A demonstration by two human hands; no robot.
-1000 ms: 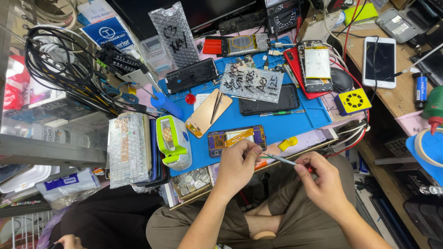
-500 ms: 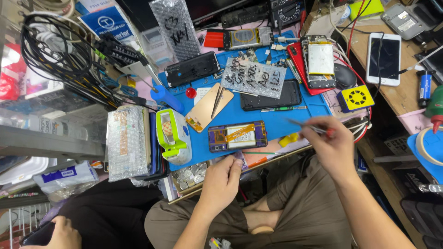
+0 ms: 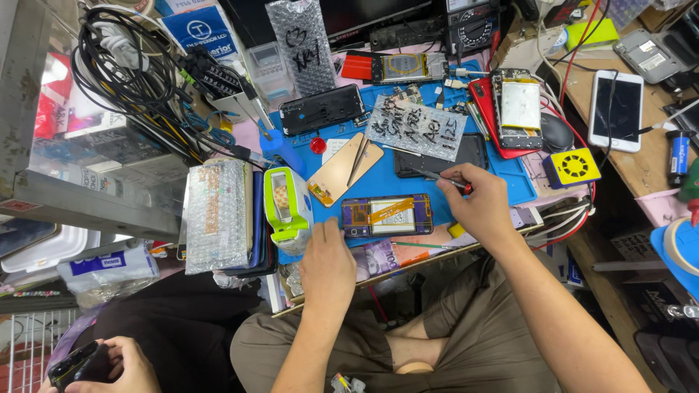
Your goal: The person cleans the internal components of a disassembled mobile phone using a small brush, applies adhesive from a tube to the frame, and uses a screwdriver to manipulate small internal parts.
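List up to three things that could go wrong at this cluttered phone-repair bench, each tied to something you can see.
1. The right hand holds a thin red-tipped metal tool just above the opened purple phone; a slip could scratch its exposed insides.
2. The left hand rests at that phone's edge and could nudge it.
3. The blue work mat is crowded; loose small parts could get knocked away.

Phone repair workshop: blue work mat point(image 3: 408, 182), opened phones point(image 3: 386, 216), multimeter point(image 3: 470, 18), cables point(image 3: 124, 65) etc
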